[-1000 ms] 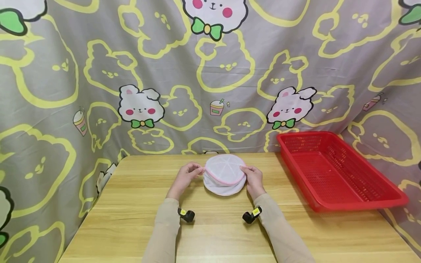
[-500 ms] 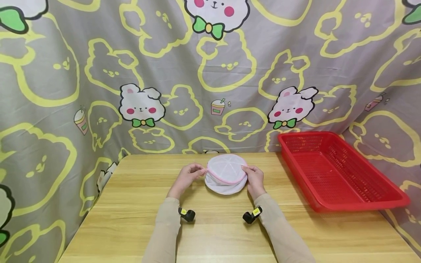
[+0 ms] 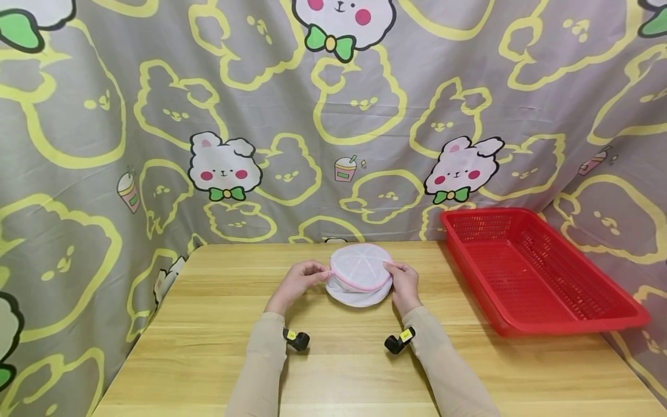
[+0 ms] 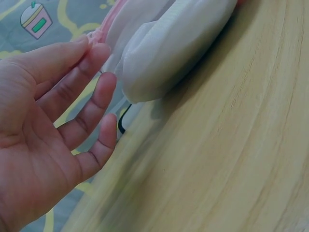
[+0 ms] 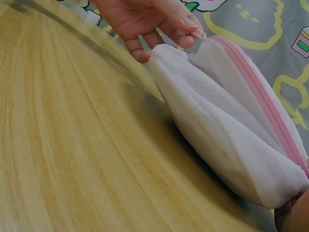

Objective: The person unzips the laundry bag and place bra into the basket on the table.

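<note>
left hand [image 3: 296, 281] pinches zipper pull | right hand [image 3: 403, 282] grips mesh laundry bag [image 3: 358, 281] rim | we keep the rim taut between fingers [image 4: 99, 50]

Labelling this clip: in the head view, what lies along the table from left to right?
left hand → white mesh bag with pink zipper → right hand → red basket

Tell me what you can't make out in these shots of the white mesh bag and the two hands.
- What the mesh bag holds: hidden by its white fabric in every view.
- Right hand: almost wholly cut off at the right wrist view's corner.
- Left hand's pinch on the pink zipper edge: too small in the head view, thumb hidden in the left wrist view.
</note>
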A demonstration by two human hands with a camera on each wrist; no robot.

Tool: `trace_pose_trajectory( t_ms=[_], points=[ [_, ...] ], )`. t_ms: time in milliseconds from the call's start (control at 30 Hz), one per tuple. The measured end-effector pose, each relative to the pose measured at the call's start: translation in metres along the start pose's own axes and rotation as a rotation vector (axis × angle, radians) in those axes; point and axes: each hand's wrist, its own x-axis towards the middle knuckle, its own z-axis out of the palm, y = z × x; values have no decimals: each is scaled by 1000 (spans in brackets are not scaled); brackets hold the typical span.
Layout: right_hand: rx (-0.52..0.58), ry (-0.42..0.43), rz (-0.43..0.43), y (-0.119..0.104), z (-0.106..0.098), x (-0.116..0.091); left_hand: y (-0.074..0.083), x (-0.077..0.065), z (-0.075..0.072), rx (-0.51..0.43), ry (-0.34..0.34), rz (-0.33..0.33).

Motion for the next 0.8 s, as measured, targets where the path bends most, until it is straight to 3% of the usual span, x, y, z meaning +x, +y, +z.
trace_pose_trajectory(
  t_ms=[467,800],
  points=[
    [1,6,8,-1,1,-1,-1,1,2,-3,-98,-15],
    [43,-71,47,-4,-3,-1,-4,1,2,1,-35,-23]
  ],
)
